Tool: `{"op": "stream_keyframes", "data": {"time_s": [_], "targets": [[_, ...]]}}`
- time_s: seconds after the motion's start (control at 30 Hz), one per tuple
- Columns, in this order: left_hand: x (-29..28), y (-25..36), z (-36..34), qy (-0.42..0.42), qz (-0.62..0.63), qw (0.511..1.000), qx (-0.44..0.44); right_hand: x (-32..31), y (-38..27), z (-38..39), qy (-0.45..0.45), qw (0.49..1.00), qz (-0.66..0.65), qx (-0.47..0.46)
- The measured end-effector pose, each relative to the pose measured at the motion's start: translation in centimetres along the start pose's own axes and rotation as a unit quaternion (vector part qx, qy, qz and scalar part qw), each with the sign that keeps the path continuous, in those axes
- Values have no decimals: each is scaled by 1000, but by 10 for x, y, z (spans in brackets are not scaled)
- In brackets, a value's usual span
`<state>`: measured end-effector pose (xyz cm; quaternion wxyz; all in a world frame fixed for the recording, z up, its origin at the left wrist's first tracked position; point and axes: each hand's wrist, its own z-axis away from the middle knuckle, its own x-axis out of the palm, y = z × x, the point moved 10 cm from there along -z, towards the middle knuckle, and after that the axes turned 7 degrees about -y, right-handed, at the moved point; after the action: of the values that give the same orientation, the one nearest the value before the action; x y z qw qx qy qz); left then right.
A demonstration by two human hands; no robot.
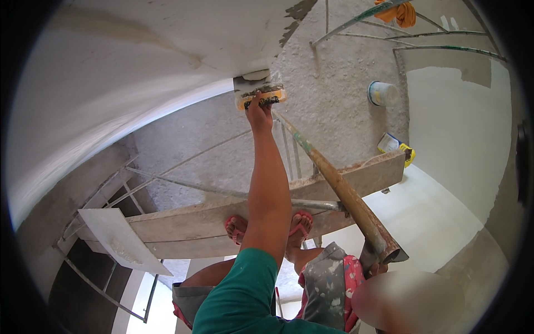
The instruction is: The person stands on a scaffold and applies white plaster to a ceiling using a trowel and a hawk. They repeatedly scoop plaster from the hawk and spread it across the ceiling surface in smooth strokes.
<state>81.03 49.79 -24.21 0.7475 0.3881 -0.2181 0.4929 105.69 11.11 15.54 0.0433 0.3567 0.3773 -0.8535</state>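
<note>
My left arm, in a green sleeve, stretches far forward. Its hand [259,116] is closed around a plastering trowel [263,97] with an orange and black, plaster-smeared grip. The trowel lies at the edge of a smooth white plastered surface [150,50], beside a small dark grey patch [242,84]. At the lower right, my right hand [378,269] shows only in part, low behind the open end of a worn metal tube [339,181]. Dark flat metal [367,256] shows by this hand, but its grip on it is hidden. A pale blur covers the area beside it.
My feet in red flip-flops stand on a wooden scaffold plank [183,225]. A white board [125,242] lies on its left end. Scaffold tubes [189,189] cross below. On the rough floor lie a white bucket [382,93] and a yellow package [408,154]. Orange cloth [405,15] hangs on a far frame.
</note>
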Motion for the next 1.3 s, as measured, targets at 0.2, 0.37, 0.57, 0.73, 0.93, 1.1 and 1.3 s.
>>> {"op": "stream_keyframes", "data": {"time_s": [0.2,0.37,0.57,0.73,0.93,1.1,1.3], "targets": [[28,17,10,16,-3,1000,9,-1,-22,-2,-18,999,33,-17],[79,49,54,24,-12,999,20,0,22,-5,-52,998,30,16],[179,111,132,-11,-29,998,56,11,-44,-15,-57,997,6,-60],[268,157,203,2,-27,998,56,15,-49,-15,-55,989,95,-102],[366,214,281,4,-37,998,58,-26,-92,10,-127,971,193,64],[453,260,349,9,-47,997,63,-82,-90,63,-127,968,211,50],[544,313,426,24,-87,992,83,-148,-121,109,-83,983,159,43]]}}
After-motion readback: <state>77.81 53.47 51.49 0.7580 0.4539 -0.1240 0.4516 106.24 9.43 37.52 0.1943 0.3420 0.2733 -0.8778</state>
